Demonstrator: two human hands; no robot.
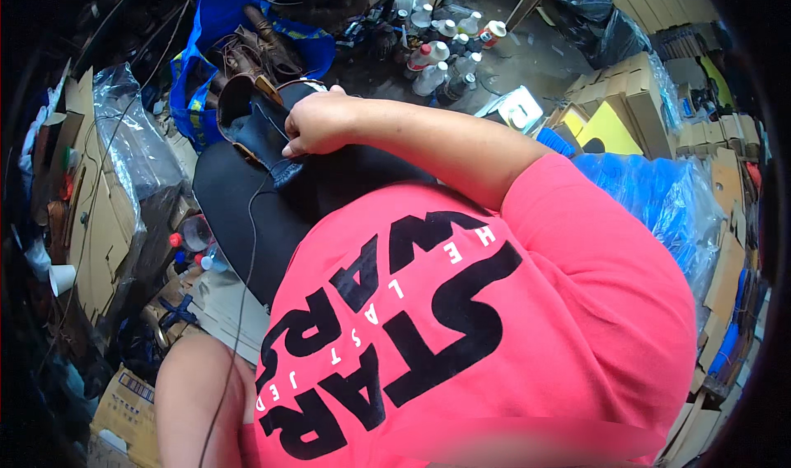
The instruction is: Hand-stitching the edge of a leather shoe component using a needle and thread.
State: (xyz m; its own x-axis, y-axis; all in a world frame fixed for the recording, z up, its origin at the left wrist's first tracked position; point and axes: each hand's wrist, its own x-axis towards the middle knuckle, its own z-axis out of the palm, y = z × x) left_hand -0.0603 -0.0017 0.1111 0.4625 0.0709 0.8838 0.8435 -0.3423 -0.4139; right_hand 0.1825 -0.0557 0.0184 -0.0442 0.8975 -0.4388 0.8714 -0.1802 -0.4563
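Observation:
My right hand (317, 122) reaches across my lap with its fingers curled down onto a dark blue leather shoe (255, 130) with a brown edge. The shoe lies on my black-clad knee (239, 212). A thin dark thread (247, 262) runs from the shoe, just below the hand, down toward the lower left. Only my bare left arm (198, 394) shows there. The left hand itself is out of the picture. My pink shirt with black print (494, 328) fills the lower right.
A blue bag (198, 48) holding brown shoe pieces lies beyond the knee. Several plastic bottles (437, 52) stand on the floor at the top. Cardboard boxes (626, 105) and a blue plastic sack (659, 196) are at right. Plastic-wrapped cardboard (115, 163) and a white cup (62, 278) are at left.

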